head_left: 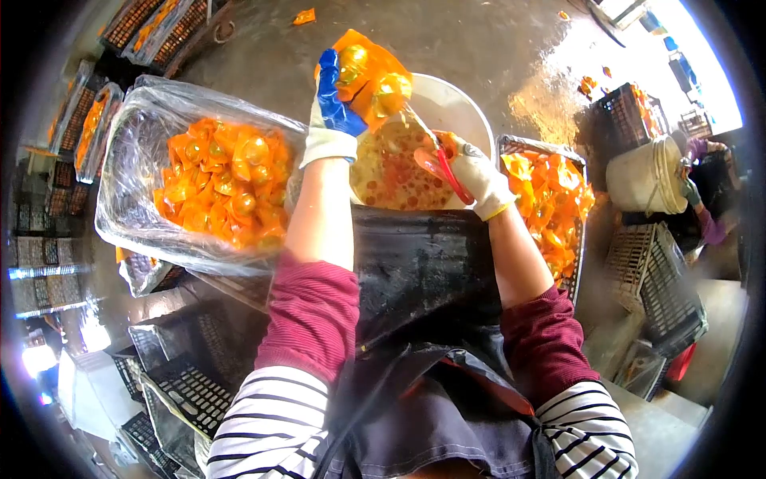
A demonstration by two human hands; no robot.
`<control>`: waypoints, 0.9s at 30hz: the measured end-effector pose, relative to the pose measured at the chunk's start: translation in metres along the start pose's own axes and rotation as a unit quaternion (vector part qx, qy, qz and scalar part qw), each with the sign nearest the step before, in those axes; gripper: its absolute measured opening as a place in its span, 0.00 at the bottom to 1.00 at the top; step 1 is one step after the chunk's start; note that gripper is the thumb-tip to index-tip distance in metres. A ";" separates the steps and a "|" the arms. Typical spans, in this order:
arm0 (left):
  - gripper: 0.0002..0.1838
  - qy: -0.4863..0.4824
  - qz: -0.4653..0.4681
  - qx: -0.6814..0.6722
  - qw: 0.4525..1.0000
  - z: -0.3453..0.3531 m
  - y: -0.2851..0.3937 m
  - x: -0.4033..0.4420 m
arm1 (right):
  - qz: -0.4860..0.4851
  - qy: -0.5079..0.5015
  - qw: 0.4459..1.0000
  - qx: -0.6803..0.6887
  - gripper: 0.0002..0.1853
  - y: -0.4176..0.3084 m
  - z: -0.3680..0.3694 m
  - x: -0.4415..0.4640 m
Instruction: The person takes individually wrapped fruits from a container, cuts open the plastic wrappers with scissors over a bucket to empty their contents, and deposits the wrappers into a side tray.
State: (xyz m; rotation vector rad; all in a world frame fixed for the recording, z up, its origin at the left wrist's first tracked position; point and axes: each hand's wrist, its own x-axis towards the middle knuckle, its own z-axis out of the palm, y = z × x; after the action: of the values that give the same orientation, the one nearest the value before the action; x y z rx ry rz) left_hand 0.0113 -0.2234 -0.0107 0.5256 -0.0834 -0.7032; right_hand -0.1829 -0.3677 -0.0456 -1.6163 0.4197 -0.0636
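Note:
My left hand (pixel 335 108), in a blue and white glove, is closed on an orange packet (pixel 371 76) with shiny round yellow pieces. My right hand (pixel 472 172), in a pale glove, grips red-handled scissors (pixel 455 177). The scissor blades point up and left to the lower edge of the packet. Below both hands stands a white bucket (pixel 471 100) with yellowish liquid and many small orange-red round pieces. Left of the bucket is a plastic-lined crate (pixel 132 184) with a heap of orange packets (pixel 227 180); more orange packets (pixel 546 207) fill a crate at the right.
Stacked black crates (pixel 187 383) stand at the lower left and others (pixel 666 291) at the right. A co-worker's purple sleeve (pixel 708 227) shows beside a white bucket (pixel 648 176) at the far right. Orange scraps (pixel 304 17) lie on the wet floor.

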 end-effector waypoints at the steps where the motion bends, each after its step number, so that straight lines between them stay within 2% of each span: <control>1: 0.36 0.010 -0.006 0.007 1.000 0.003 0.001 -0.003 | 0.012 -0.001 0.999 0.031 0.19 -0.003 -0.001 -0.001; 3: 0.36 0.009 0.015 0.044 0.999 0.009 0.002 -0.005 | 0.073 0.000 0.986 0.151 0.19 -0.009 0.002 -0.003; 6: 0.36 -0.005 0.029 0.059 0.998 0.005 0.000 0.001 | 0.064 0.020 0.994 0.090 0.18 -0.016 0.004 -0.006; 7: 0.35 -0.011 0.034 0.054 0.998 0.008 0.001 0.004 | 0.084 0.029 0.986 0.141 0.19 -0.020 0.003 -0.007; 10: 0.34 0.014 0.053 0.053 0.997 0.008 -0.002 0.000 | 0.059 0.039 0.997 -0.013 0.18 -0.013 -0.001 -0.005; 11: 0.28 0.010 0.084 0.094 0.992 0.007 -0.002 -0.001 | 0.053 0.047 0.996 -0.058 0.19 -0.010 -0.002 -0.003; 12: 0.23 0.006 0.115 0.134 0.984 0.006 -0.002 -0.002 | 0.054 0.050 0.997 -0.027 0.19 -0.006 -0.003 -0.001; 15: 0.34 0.080 0.125 0.119 0.982 0.011 -0.002 -0.008 | 0.055 0.057 0.997 -0.004 0.21 0.006 -0.007 0.004; 16: 0.34 0.076 0.120 0.111 0.984 0.012 0.000 -0.009 | 0.056 0.059 0.997 -0.007 0.21 0.001 -0.005 0.003; 18: 0.35 0.067 0.111 0.096 0.987 0.013 0.002 -0.014 | 0.045 0.083 0.988 -0.121 0.22 -0.011 -0.005 -0.004; 21: 0.37 0.124 0.105 0.174 0.971 0.024 0.008 -0.022 | 0.035 0.111 0.966 -0.233 0.24 -0.003 -0.011 0.000; 24: 0.28 0.112 0.094 0.162 0.976 -0.010 0.006 0.000 | 0.044 0.133 0.953 -0.268 0.22 -0.013 -0.013 -0.002; 25: 0.28 0.115 0.094 0.164 0.975 -0.006 0.008 -0.004 | 0.042 0.140 0.961 -0.235 0.22 -0.008 -0.015 0.000; 27: 0.38 0.098 0.136 0.259 0.951 -0.010 0.012 0.000 | 0.032 0.148 0.975 -0.165 0.21 0.022 -0.023 0.018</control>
State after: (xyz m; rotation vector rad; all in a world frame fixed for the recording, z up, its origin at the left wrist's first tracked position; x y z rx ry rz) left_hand 0.0204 -0.2115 -0.0137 1.0639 -0.1538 -0.3485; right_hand -0.1782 -0.3960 -0.0684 -1.9265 0.7441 -0.1957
